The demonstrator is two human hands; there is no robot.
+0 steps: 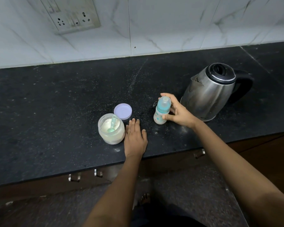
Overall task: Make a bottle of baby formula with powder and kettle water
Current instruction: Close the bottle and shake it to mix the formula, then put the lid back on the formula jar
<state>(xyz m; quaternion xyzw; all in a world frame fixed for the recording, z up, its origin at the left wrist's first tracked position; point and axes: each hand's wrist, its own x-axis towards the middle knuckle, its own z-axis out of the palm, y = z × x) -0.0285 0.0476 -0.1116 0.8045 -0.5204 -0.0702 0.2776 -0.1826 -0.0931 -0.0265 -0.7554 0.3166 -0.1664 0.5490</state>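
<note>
1. My right hand [179, 112] grips the baby bottle [161, 112], top on, upright near the front edge of the counter [56, 112], probably steadying it.
2. My left hand [134, 138] lies flat, fingers straight, just beside the open powder jar [111, 133], scoop [113, 124] inside.
3. Its lid [123, 111] lies behind; the kettle [208, 92] stands right of the bottle, unobstructed.

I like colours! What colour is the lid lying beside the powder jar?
Pale purple lid, clearest in the head view.

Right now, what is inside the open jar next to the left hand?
Inside the jar lies white powder with a teal scoop resting in it, bowl down, handle pointing toward the far rim. Anything buried under the powder is hidden.
</note>
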